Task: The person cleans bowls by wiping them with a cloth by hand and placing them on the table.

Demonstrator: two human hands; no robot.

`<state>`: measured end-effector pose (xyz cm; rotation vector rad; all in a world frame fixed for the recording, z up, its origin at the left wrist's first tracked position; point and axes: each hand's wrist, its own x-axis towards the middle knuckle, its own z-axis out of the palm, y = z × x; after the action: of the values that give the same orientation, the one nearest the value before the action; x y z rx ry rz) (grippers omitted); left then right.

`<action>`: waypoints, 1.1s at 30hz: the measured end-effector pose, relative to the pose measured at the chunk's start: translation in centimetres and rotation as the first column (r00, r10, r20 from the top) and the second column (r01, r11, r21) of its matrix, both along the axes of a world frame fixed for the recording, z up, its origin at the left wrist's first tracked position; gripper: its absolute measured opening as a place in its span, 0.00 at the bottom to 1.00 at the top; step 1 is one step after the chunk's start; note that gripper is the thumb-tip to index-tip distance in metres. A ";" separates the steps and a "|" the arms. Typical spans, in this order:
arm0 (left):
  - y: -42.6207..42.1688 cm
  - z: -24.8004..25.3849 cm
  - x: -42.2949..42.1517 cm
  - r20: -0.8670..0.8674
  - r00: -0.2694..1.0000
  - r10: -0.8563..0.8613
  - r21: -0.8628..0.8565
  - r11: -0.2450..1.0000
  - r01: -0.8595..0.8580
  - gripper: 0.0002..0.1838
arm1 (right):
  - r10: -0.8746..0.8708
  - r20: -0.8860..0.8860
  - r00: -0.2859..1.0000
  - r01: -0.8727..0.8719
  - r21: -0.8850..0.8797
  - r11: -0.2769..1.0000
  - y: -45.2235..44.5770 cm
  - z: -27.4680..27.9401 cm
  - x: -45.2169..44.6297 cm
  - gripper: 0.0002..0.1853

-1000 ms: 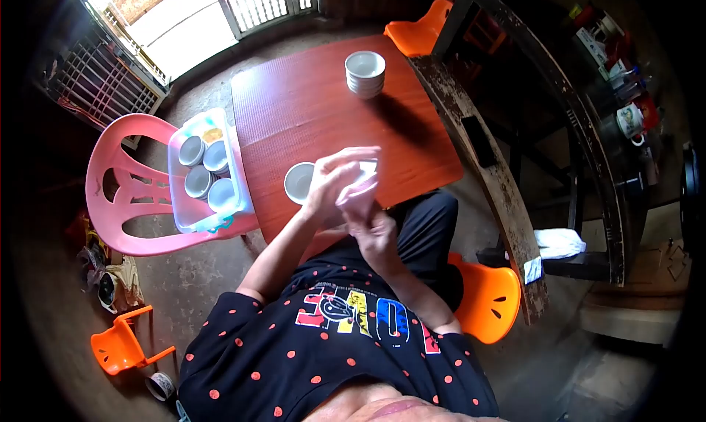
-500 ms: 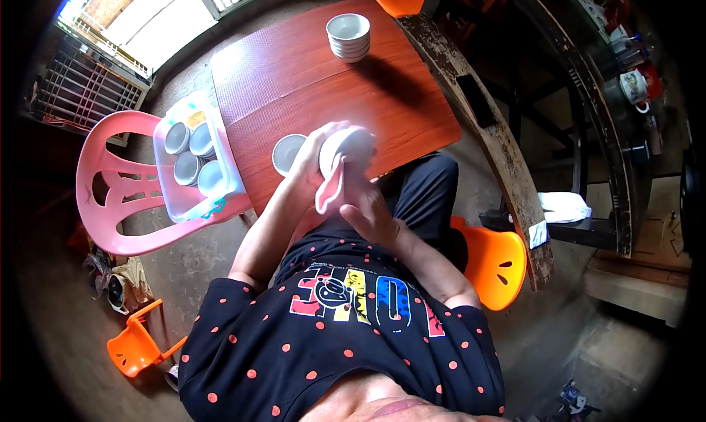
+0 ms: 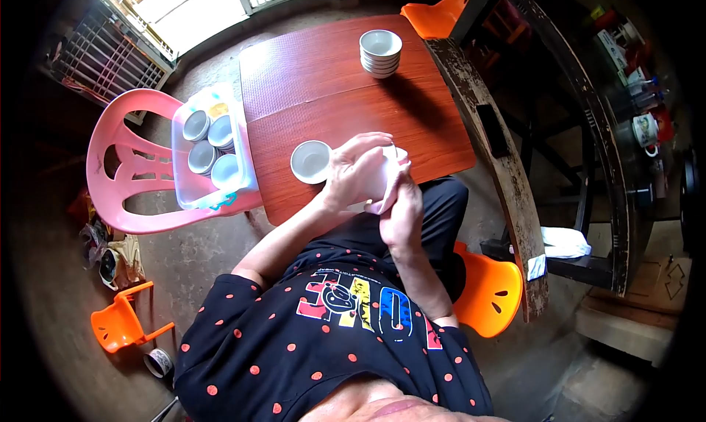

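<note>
Above the near edge of the red-brown table, my left hand is wrapped round a white bowl, which is tilted and partly covered by my fingers. My right hand grips a pale pink cloth and presses it against the bowl's right side. Just left of my left hand, a single white bowl stands on the table. Farther back on the tabletop is a stack of several white bowls.
On a pink plastic chair at the left rests a clear plastic bin with stacked bowls. A worn wooden bench along the right bears a dark phone. Orange chairs stand around the table.
The held bowl has turned from facing up to being tilted sideways between my hands. My right hand has moved up against it with the cloth. The whole view has shifted slightly.
</note>
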<state>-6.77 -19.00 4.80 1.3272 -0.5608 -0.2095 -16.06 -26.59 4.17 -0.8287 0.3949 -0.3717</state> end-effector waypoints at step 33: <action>2.7 -1.0 1.6 0.596 0.772 -0.220 0.432 0.899 -0.077 0.41 | 0.260 0.161 0.952 0.214 -0.958 -0.190 -2.3 -3.2 -0.2 0.12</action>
<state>-5.16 -16.27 3.78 1.8284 -1.1995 0.0737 -16.23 -28.89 0.96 -2.4267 -0.4404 -0.8119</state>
